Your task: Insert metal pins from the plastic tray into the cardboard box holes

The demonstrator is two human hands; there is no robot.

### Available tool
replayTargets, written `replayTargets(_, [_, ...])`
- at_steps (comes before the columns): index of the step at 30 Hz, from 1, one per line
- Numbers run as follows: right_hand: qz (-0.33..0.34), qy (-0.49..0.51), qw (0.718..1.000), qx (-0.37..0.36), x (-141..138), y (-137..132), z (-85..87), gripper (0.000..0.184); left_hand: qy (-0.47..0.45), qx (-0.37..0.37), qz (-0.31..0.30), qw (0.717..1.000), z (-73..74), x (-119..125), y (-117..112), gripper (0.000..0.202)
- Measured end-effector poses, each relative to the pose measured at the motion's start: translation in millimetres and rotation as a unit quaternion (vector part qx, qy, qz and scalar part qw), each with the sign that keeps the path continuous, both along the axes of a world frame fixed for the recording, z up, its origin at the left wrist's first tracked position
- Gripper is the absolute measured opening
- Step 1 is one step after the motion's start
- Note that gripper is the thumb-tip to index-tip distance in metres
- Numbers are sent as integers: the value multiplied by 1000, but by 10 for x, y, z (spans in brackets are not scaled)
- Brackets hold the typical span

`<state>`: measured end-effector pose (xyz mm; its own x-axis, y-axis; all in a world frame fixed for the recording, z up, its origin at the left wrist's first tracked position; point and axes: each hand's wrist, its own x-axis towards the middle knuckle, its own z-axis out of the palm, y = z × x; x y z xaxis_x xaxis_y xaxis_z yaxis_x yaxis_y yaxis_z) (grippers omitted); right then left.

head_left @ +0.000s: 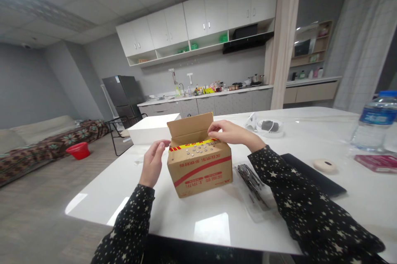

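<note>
A brown cardboard box [201, 173] with red printing stands on the white table, its back flap raised. Small round silvery pieces [198, 149] lie scattered on its top front panel, beside a strip of yellow and red tape [186, 146]. At the box's upper left corner is my left hand [152, 161], fingers stretched toward the edge with nothing visible in them. My right hand [228, 132] reaches over the top right, by the raised flap. Its thumb and fingers are closed together; whatever they may hold is too small or hidden to name.
Right of the box lies a clear plastic bag of dark metal rods [251, 183]. Farther right are a black flat item [313, 175], a cream rounded case [324, 165], a magenta box [376, 162] and a water bottle [374, 123]. A white box [153, 125] stands behind, left.
</note>
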<state>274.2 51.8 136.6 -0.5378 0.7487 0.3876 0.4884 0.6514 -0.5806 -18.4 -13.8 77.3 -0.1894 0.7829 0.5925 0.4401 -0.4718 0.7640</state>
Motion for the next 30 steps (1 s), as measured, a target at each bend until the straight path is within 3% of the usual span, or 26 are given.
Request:
replayTargets(6, [-79, 39, 995, 43, 292, -37, 86, 14, 19, -1, 80, 997, -326, -261, 69, 46])
replayTargets(9, [-114, 39, 989, 79, 485, -72, 13, 16, 53, -14, 117, 992, -427, -398, 149, 45])
replayTargets(13, [-139, 8, 987, 85, 705, -154, -308, 19, 132, -21, 188, 973, -550, -674, 247, 41])
replayTargets(17, [-117, -61, 988, 83, 819, -248, -713, 19, 194, -22, 243, 950, -729, -913, 305, 37])
replayTargets(21, [-99, -127, 984, 79, 815, -335, -901, 17, 251, -31, 264, 931, -919, -975, 338, 37])
replayTargets(30, [-86, -231, 969, 1, 768, -497, -892, 19, 361, -76, 242, 898, -1060, -1023, 380, 37])
